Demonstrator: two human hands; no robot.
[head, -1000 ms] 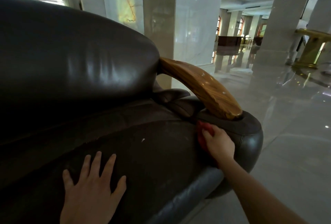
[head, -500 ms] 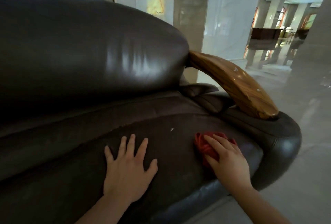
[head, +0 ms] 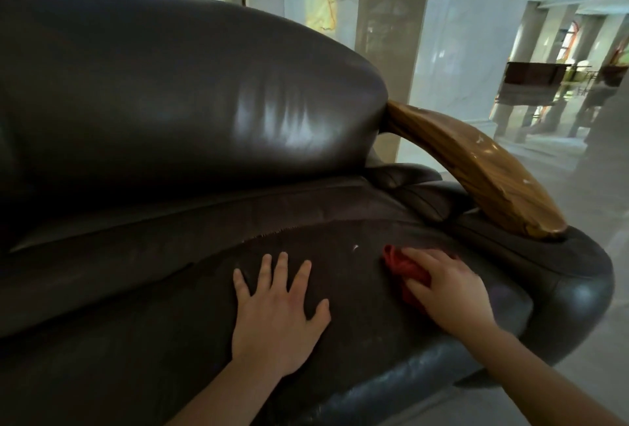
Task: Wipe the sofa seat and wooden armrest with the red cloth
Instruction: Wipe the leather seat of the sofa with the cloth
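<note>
Head view: right hand [head: 449,293] presses flat on the red cloth [head: 403,267], fingers spread over it rather than curled around; cloth bunched on the seat [head: 357,340], showing past the fingertips on the left. Left hand [head: 277,313] lies palm down, fingers splayed, holding nothing, just left of the cloth with bare leather between. Armrest [head: 476,170] arches above and right, apart from the cloth. Seat's rounded front edge runs below both wrists. Open seat stretches left; backrest [head: 187,85] bounds it behind.
</note>
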